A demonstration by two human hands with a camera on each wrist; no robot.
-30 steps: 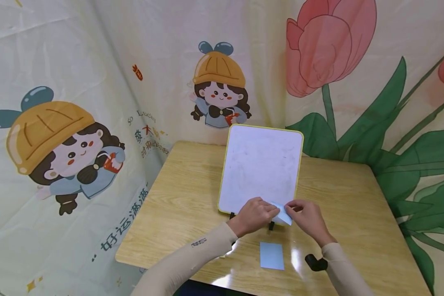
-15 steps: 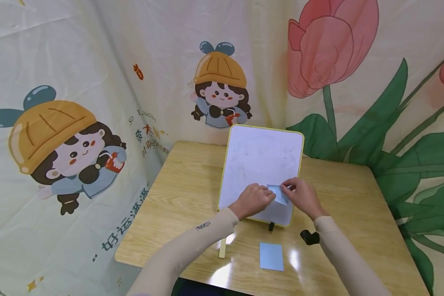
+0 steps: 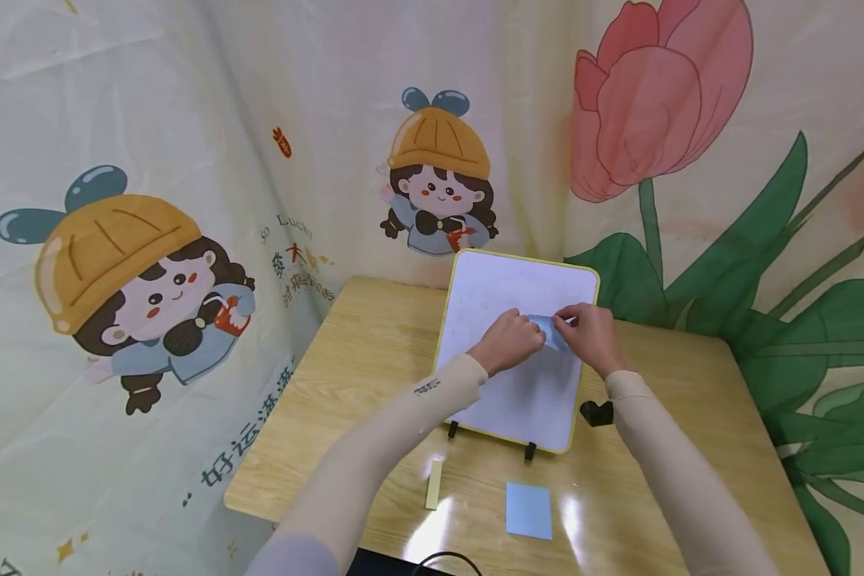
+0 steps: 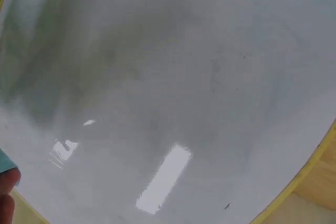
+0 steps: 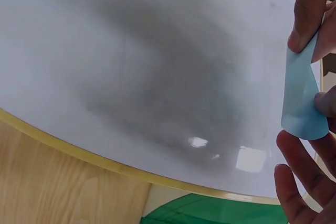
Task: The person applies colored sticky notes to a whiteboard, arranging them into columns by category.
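Note:
A light blue sticky note point(image 3: 551, 330) is held up in front of a small whiteboard point(image 3: 518, 280) with a yellow rim. My left hand point(image 3: 511, 341) pinches one end of the note and my right hand point(image 3: 592, 336) pinches the other. In the right wrist view the note point(image 5: 300, 93) bows between both hands, a thumb showing on each end. Only a corner of the note point(image 4: 6, 162) and two fingertips point(image 4: 7, 181) of a hand show at the left wrist view's edge. Whether the note touches the board cannot be told.
On the wooden table point(image 3: 346, 384), a blue paper square point(image 3: 529, 510) lies near the front. A narrow yellow strip point(image 3: 434, 485) lies left of it. Black feet point(image 3: 530, 452) support the whiteboard. Printed fabric point(image 3: 317, 96) hangs behind. A dark cable point(image 3: 446, 554) shows at the bottom edge.
Both hands have carried the sticky note upward, from the whiteboard's lower edge to about its middle. The yellow strip and both board feet have come into full view.

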